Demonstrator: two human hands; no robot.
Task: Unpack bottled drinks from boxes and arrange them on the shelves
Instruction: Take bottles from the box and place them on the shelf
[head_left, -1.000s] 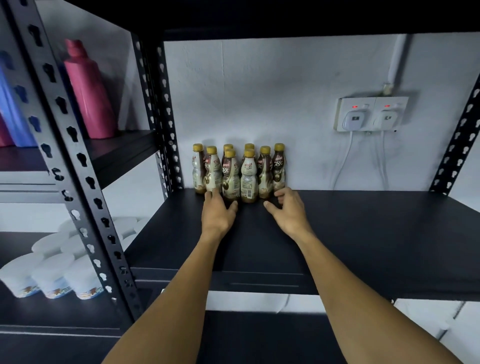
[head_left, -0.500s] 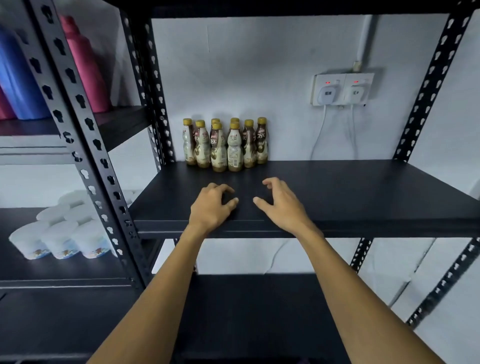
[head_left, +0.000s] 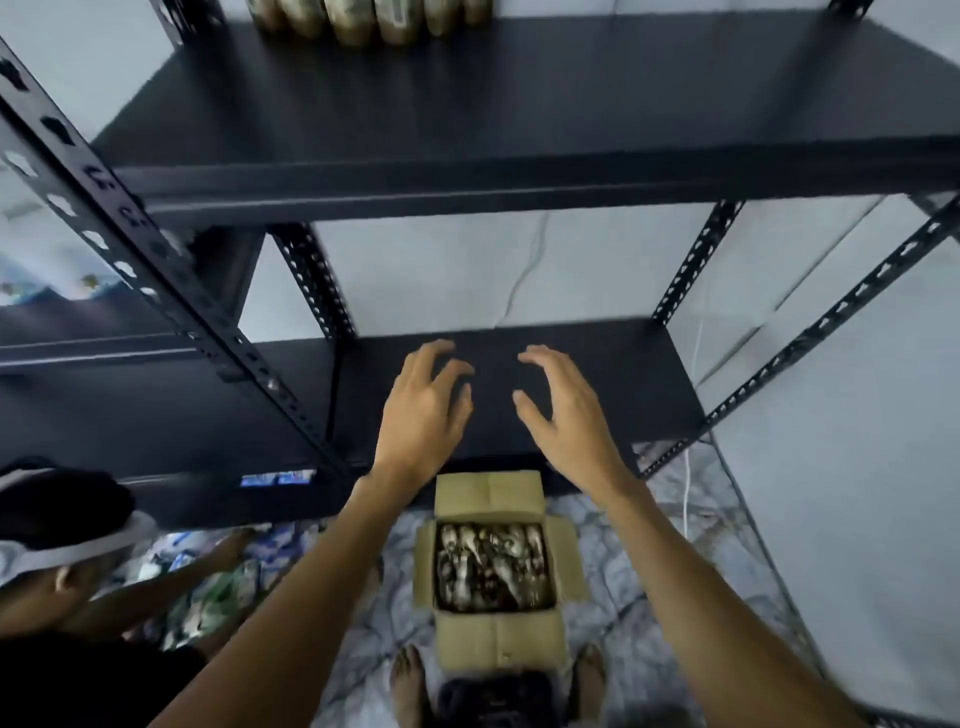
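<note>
An open cardboard box (head_left: 496, 642) stands on the floor between my feet, with several bottled drinks (head_left: 491, 566) lying inside. My left hand (head_left: 426, 410) and my right hand (head_left: 566, 415) hover above the box, in front of the lower black shelf (head_left: 623, 374). Both hands are empty, their fingers spread and loosely curved. Only the bases of the bottles on the upper shelf (head_left: 363, 21) show at the top edge, standing at the back left of that black shelf (head_left: 519, 104).
Another person (head_left: 67, 551) crouches at the lower left, reaching to packs on the floor. Slotted black uprights (head_left: 156, 270) frame the rack. A second rack stands to the left. A white cable (head_left: 522, 280) hangs down the back wall.
The view has tilted down from the upper shelf to the floor. Both hands have pulled back from the shelved bottles and now hang lower, over the open box.
</note>
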